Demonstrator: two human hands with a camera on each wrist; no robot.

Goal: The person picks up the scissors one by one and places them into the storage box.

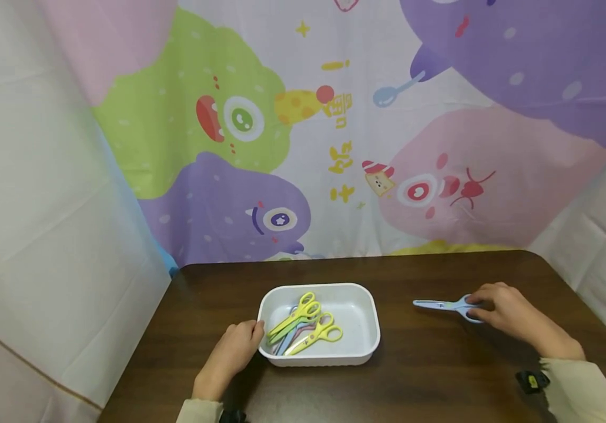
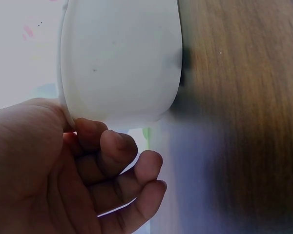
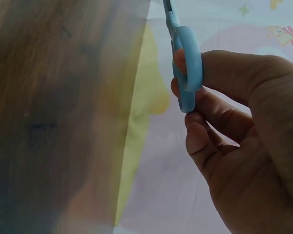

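Observation:
A white plastic tray [image 1: 355,323] sits mid-table, holding yellow scissors [image 1: 324,333] and several more in yellow, green, blue and pinkish tones, piled toward its left side. My left hand [image 1: 235,346] pinches the tray's left rim between thumb and curled fingers; in the left wrist view the tray's outer wall [image 2: 122,58] fills the upper part. Right of the tray, my right hand [image 1: 509,311] holds light blue scissors [image 1: 442,305] by the handle loops, blades pointing left. The right wrist view shows thumb and fingers at the blue handle [image 3: 193,58], with the blade tips out of frame.
The dark brown wooden table [image 1: 414,382] ends at a back edge against a curtain [image 1: 334,223] printed with cartoon monsters. Pale cloth walls [image 1: 59,205] stand on both sides. Dark wrist devices [image 1: 532,382] sit by the sleeves.

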